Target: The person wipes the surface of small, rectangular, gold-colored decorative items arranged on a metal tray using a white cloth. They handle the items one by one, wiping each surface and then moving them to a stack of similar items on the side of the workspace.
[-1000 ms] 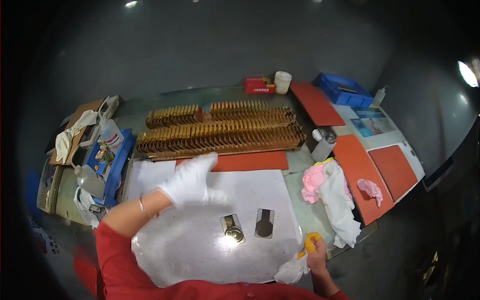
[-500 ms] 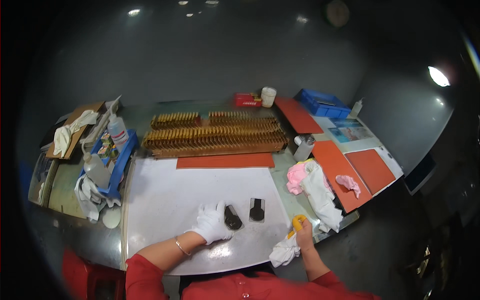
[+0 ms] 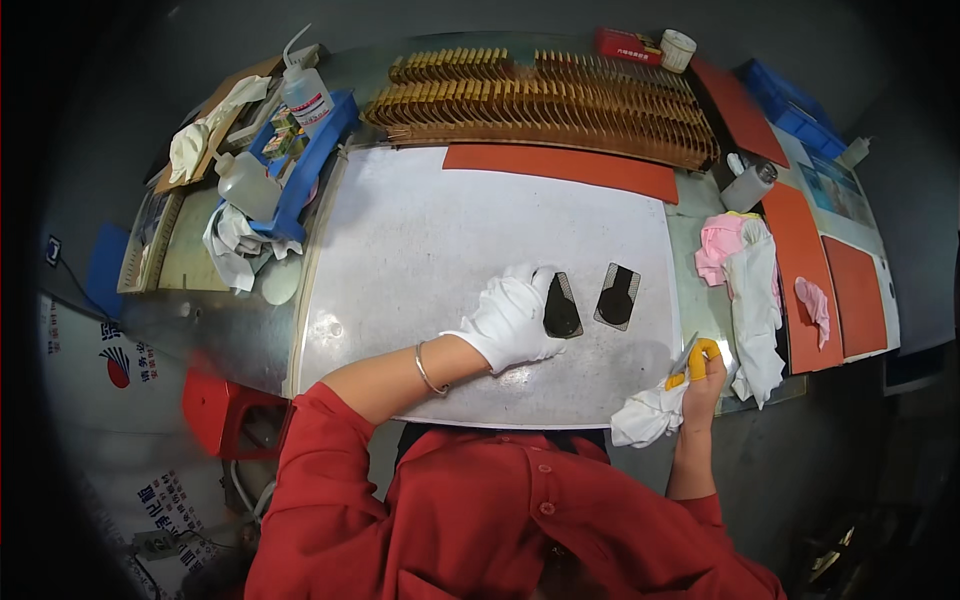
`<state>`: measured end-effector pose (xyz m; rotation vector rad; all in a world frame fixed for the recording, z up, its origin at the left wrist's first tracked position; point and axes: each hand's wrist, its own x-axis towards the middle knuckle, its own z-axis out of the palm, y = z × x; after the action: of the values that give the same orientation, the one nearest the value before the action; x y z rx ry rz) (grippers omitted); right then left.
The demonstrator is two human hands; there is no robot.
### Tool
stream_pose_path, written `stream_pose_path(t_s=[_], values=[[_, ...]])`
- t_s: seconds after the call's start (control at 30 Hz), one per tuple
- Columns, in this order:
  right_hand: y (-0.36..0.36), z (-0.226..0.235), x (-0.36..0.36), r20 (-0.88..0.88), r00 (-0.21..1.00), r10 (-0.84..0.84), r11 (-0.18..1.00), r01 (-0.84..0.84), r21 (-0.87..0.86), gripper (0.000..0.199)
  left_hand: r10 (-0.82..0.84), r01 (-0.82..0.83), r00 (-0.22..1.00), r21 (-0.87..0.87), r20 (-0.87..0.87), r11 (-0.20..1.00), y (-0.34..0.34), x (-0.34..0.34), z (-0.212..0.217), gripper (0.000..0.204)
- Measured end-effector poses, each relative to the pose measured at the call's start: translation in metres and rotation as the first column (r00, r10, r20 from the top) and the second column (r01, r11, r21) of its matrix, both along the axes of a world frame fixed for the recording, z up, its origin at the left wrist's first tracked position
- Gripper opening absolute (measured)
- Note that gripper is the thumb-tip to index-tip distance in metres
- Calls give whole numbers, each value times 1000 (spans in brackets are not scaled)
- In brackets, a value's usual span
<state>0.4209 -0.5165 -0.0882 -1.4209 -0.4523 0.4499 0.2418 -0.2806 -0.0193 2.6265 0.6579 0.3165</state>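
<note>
My left hand (image 3: pixel 510 315), in a white glove, grips by its left edge a small flat rectangular piece (image 3: pixel 563 306) bearing a black shape with a rounded end. The piece is slightly tilted at the white work surface. A second piece of the same kind (image 3: pixel 618 296) lies flat just to the right, untouched. My right hand (image 3: pixel 704 378) is closed at the right edge of the work surface, with yellow finger covers on its fingertips. A crumpled white cloth (image 3: pixel 648 414) hangs from it to the left.
A long rack of brass-coloured slats (image 3: pixel 540 105) stands at the back, behind an orange mat strip (image 3: pixel 560 170). On the left is a blue tray (image 3: pixel 310 170) with squeeze bottles. Pink and white cloths (image 3: pixel 752 310) lie at the right, near a small bottle (image 3: pixel 748 187) and orange mats (image 3: pixel 800 290).
The view has tilted downward, so the bench sits higher in the picture and more of my torso shows. My left hand still has the piece, and my right hand still has the cloth.
</note>
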Motion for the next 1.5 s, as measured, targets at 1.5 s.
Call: stream_pose_path(t_s=[1.5], values=[[2,17,-9,-102,995,-9,997,17,77,16,-457,463,886,102,-75,880,10,90,-3,82]])
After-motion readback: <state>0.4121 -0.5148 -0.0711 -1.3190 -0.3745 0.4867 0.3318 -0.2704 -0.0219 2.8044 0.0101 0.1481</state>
